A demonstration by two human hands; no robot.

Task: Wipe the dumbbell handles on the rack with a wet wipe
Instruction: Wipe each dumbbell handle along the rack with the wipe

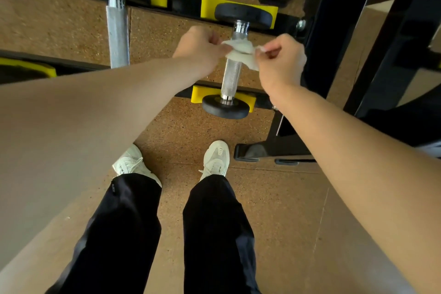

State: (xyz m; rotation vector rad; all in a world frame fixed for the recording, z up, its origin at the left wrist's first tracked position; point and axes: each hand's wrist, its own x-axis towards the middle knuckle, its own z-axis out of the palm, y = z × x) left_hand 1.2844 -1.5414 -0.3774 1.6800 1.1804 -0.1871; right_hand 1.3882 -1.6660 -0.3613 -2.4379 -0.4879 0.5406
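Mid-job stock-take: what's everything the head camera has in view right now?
centre dumbbell: one, black ends, chrome handle, across the rack rails
left dumbbell: one, black end, chrome handle, near end hidden by the arm
wet wipe: one, white, across the centre handle's upper part
cradles: several, yellow, under the dumbbell ends
rack: one, black, rails and uprights
floor: brown, speckled
shoes: two, off-white, on the floor
trousers: black, bottom of view
left hand: pinches the wipe's left end
right hand: pinches the wipe's right end
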